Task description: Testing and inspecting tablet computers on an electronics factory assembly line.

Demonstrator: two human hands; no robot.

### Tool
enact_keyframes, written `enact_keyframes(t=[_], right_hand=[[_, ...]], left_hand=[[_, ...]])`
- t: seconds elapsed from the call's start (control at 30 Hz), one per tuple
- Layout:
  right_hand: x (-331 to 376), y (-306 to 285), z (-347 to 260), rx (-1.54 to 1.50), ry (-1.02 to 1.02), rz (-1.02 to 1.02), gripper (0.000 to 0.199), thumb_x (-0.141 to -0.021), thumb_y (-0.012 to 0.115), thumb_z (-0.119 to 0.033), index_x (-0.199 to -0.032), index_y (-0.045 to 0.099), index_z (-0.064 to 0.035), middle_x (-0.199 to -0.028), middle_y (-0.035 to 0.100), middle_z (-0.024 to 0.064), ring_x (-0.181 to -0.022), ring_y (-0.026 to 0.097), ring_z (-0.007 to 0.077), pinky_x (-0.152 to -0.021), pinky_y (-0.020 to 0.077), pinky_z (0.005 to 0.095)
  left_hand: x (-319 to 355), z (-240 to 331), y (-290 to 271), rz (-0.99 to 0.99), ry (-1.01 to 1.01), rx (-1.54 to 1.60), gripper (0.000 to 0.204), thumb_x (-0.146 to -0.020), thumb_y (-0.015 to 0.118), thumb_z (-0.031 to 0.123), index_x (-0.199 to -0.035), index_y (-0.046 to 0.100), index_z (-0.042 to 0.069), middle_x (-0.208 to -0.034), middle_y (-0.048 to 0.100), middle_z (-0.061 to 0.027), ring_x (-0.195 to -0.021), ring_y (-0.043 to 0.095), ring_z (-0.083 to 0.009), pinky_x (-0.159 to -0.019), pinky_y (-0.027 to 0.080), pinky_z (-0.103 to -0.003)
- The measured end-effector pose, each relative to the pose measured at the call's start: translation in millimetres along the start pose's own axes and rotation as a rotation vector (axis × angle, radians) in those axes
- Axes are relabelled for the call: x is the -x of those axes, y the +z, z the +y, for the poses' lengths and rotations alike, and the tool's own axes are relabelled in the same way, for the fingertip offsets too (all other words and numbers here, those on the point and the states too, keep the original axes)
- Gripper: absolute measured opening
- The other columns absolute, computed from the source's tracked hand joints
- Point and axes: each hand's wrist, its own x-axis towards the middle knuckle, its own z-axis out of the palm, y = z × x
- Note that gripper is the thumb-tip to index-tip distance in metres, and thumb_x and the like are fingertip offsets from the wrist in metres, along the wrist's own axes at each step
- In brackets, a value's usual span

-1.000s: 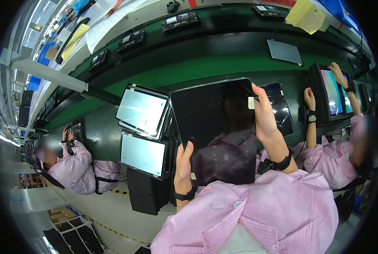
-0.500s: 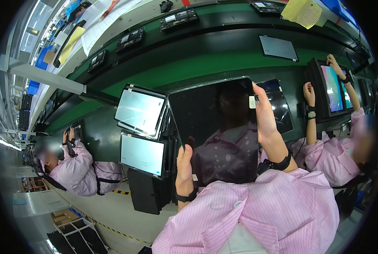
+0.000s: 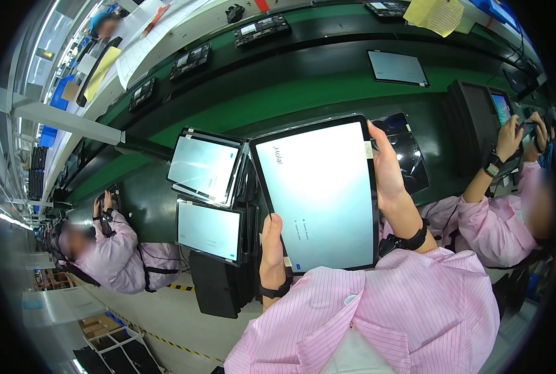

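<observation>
A large tablet (image 3: 318, 193) with a black bezel and a lit pale screen is held up in front of my chest, tilted. My left hand (image 3: 271, 249) grips its lower left edge, thumb on the front. At the upper right edge, my right hand (image 3: 387, 165) clasps it, the fingers behind hidden by the tablet. A small pale tab sticks out by the right thumb. To the left lie a stack of lit tablets (image 3: 204, 163) and a second lit tablet (image 3: 209, 230) below it. Behind my right hand rests a dark tablet (image 3: 408, 153) on the green bench.
A conveyor (image 3: 278, 75) runs along the far side, with a lit tablet (image 3: 397, 67) and several opened devices (image 3: 262, 30) beyond. Co-workers in pink sit at left (image 3: 106, 255) and right (image 3: 499, 227). Black trays (image 3: 214, 290) are stacked at left below the tablets.
The screen of the tablet in my hands has gone from black to lit. My grip stays the same. The right co-worker's hands have moved off the bright screens, farther right.
</observation>
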Motion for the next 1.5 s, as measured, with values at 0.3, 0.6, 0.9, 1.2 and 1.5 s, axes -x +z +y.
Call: enact_keyframes(t=[0.3,0.6,0.9,1.2,1.5], right_hand=[[-5,-14,0,-0.077,0.025,-0.066,0.057,-0.084,0.045,-0.050,-0.106,0.056,0.0008,-0.092,0.061,0.0076,-0.081,0.059,0.0150,-0.070,0.0479,0.0257],[-10,-19,1,-0.059,0.065,-0.074,0.058,-0.084,0.044,-0.052,-0.105,0.056,0.0015,-0.091,0.062,0.0082,-0.079,0.060,0.0160,-0.069,0.0489,0.0268],[-35,-47,3,-0.209,0.091,-0.297,0.056,-0.086,0.045,-0.049,-0.109,0.055,0.0001,-0.101,0.061,0.0107,-0.092,0.058,0.0199,-0.084,0.0452,0.0306],[-117,-132,25,0.227,-0.001,0.196,0.060,-0.087,0.042,-0.050,-0.127,0.041,-0.0055,-0.125,0.048,0.0083,-0.114,0.045,0.0206,-0.096,0.0339,0.0345],[-121,-156,10,0.018,0.301,0.117,0.062,-0.080,0.046,-0.055,-0.103,0.057,0.0015,-0.098,0.061,0.0149,-0.087,0.056,0.0248,-0.077,0.0458,0.0369]], left_hand=[[-6,-4,2,-0.006,-0.066,0.025,0.046,-0.095,0.038,0.037,-0.114,0.049,-0.003,-0.108,0.055,-0.0093,-0.098,0.051,-0.0156,-0.086,0.039,-0.029],[-8,1,7,-0.039,-0.096,0.024,0.046,-0.096,0.035,0.036,-0.116,0.048,-0.003,-0.108,0.055,-0.0092,-0.098,0.052,-0.0154,-0.086,0.040,-0.029],[-28,-19,4,0.019,-0.063,-0.031,0.048,-0.094,0.040,0.036,-0.119,0.046,-0.005,-0.119,0.049,-0.0083,-0.109,0.045,-0.0151,-0.094,0.033,-0.028],[-113,-113,12,-0.035,-0.412,-0.016,0.059,-0.088,0.049,0.046,-0.121,0.046,-0.003,-0.120,0.050,-0.0085,-0.109,0.047,-0.0158,-0.092,0.037,-0.027],[-112,-122,30,-0.011,-0.500,-0.066,0.056,-0.088,0.046,0.049,-0.108,0.055,-0.002,-0.102,0.060,-0.0090,-0.091,0.059,-0.0161,-0.076,0.048,-0.027]])
